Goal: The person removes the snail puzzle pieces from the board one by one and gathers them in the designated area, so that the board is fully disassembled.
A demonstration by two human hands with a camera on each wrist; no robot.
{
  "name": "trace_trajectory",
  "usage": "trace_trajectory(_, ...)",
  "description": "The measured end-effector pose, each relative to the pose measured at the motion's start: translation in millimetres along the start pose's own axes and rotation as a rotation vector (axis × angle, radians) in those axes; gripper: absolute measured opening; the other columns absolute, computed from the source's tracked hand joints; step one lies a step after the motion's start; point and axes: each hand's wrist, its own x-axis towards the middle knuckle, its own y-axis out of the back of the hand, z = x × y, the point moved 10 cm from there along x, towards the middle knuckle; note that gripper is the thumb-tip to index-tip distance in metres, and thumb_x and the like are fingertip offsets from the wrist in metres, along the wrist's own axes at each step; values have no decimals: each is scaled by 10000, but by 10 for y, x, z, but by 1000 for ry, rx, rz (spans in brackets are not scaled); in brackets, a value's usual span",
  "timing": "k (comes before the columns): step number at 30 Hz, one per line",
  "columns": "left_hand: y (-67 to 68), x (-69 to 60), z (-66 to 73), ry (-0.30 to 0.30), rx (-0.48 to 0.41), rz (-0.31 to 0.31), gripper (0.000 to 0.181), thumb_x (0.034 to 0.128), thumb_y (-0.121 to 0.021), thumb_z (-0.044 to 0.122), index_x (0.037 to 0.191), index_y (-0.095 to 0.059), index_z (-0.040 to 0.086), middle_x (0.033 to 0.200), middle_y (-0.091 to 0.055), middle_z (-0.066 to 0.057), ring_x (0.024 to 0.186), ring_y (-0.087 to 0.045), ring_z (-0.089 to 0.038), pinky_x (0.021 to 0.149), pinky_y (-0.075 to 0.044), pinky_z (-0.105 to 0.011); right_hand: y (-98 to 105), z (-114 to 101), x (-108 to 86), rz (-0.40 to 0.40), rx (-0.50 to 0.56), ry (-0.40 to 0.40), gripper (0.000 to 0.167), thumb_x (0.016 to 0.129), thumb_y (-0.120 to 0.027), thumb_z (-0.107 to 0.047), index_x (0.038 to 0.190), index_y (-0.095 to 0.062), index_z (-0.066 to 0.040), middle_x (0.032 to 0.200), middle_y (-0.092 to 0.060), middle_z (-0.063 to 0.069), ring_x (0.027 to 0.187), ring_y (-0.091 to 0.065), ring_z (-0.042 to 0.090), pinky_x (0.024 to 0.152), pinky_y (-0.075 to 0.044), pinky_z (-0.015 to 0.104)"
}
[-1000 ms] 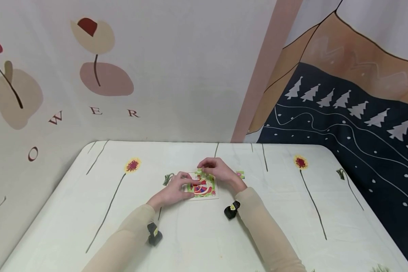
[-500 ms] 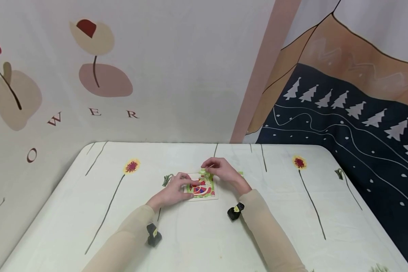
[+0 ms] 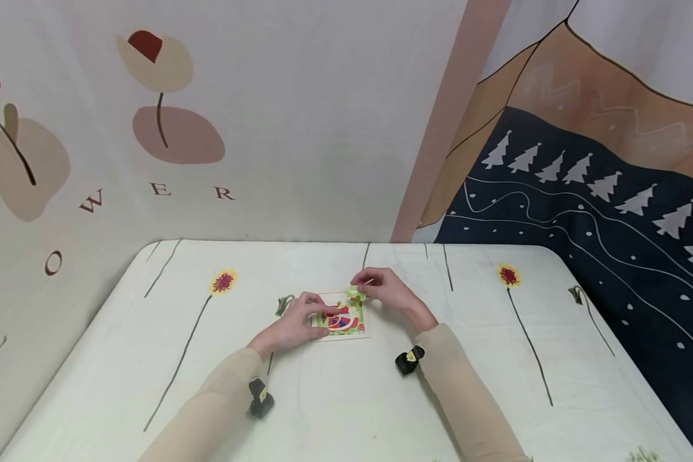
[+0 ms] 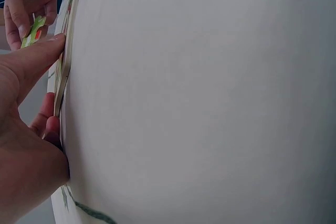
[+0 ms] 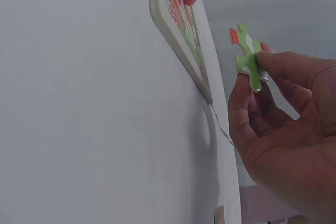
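A small jigsaw puzzle board with a red, blue and green picture lies on the table. My left hand holds its left side, thumb along the near part and fingers over the picture; in the left wrist view some fingertips are bent at the board's corner. Above the board's far right corner, my right hand pinches a green jigsaw piece with a red corner between thumb and fingers. The piece is raised and tilted, apart from the board in the right wrist view.
A white cloth printed with long-stemmed flowers covers the table. Another flat piece shows at the bottom of the right wrist view. Patterned fabric hangs behind the table's far edge.
My right hand has moved a little to the right with the jigsaw piece, away from the board's middle. The loose piece beyond it is now hidden in the head view. My left hand stays put.
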Motion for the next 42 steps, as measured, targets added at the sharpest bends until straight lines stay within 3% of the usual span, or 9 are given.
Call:
trace_trajectory(8, -1, 7, -1, 2, -1, -6, 383, 860, -726, 118, 1233, -681, 191, 1260, -419, -82, 1182, -337, -310, 971, -287, -593, 94, 10, -80, 1, -7, 34, 179, 937, -577, -6, 1085, -650, 62, 1028, -631, 160, 839, -576, 182, 733, -469, 334)
trace_trajectory(30, -3, -1, -11, 2, -12, 4, 390, 852, -735, 115, 1233, -678, 177, 1245, -423, -70, 1169, -339, -299, 960, -307, -575, 460, 111, -389, 95, -99, 0, 161, 923, -588, 0, 1058, -662, 46, 983, -640, 156, 801, -564, 219, 616, -439, 266)
trace_trajectory(42, -5, -1, -14, 1, -9, 1, 397, 851, -734, 112, 1239, -675, 178, 1251, -417, -74, 1177, -332, -304, 965, -298, -577, 600, 72, -507, 104, -107, 21, 169, 921, -565, 43, 1063, -646, 82, 1027, -648, 200, 834, -594, 266, 668, -468, 272)
